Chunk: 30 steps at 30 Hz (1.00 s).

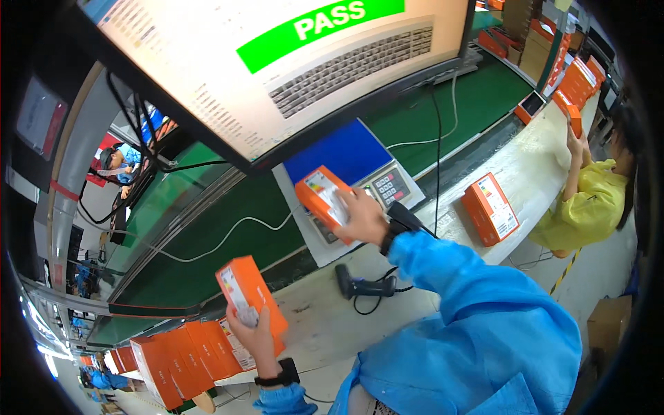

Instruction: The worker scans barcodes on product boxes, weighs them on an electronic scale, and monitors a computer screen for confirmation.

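Observation:
An orange box (257, 292) with a white label is gripped in my left hand (254, 337), above the bench at the lower left. My right hand (363, 216) grips another orange box (321, 190), which is tilted over the front of a weighing scale (339, 153) with a blue platform and a keypad. Part of the scale is hidden behind that box and hand. A black handheld scanner (363, 283) lies on the bench between my two arms. Dark bands circle both my wrists, below blue sleeves.
A large monitor (290, 76) stands over the green conveyor (228, 252). Several orange boxes (187, 360) are lined up at the lower left. One more orange box (490, 209) rests on the bench (443, 238) to the right. Further right, a co-worker in yellow (588, 200) holds an orange box.

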{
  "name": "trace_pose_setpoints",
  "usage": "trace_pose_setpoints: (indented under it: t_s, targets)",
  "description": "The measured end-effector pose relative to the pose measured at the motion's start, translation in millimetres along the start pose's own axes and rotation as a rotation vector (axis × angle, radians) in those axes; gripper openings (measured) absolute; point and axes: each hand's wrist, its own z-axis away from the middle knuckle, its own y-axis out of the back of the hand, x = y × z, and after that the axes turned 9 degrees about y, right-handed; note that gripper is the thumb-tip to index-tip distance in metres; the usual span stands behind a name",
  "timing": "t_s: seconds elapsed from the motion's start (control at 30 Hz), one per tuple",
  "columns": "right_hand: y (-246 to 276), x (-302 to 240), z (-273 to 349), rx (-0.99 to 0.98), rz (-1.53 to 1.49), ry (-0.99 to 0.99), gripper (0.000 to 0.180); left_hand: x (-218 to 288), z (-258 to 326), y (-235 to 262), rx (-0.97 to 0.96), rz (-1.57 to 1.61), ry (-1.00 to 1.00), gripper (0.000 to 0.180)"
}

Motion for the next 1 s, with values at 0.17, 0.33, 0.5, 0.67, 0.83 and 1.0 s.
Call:
trace_pose_setpoints:
  t_s: [0.17, 0.33, 0.5, 0.67, 0.83, 1.0]
  targets:
    - [97, 14, 113, 0.072, -0.104, 0.096, 0.081, 37, -48, -104, -0.166, -0.005, -0.173, 0.073]
    - [193, 47, 190, 0.301, 0.112, -0.042, 0.081, 92, -72, -212, -0.162, -0.183, -0.262, 0.078]
    - [232, 110, 213, 0.427, 0.415, -0.256, 0.083, 131, -69, -286, -0.111, -0.554, -0.031, 0.089]
    - [228, 155, 227, 0.305, 0.406, -0.247, 0.084, 139, -68, -316, -0.142, -0.725, 0.046, 0.093]
    - [221, 172, 225, 0.172, 0.402, -0.314, 0.085, 145, -66, -317, -0.162, -0.719, 0.092, 0.092]
    - [203, 148, 212, 0.299, 0.622, -0.189, 0.081, 123, -51, -260, -0.090, -0.558, -0.125, 0.074]
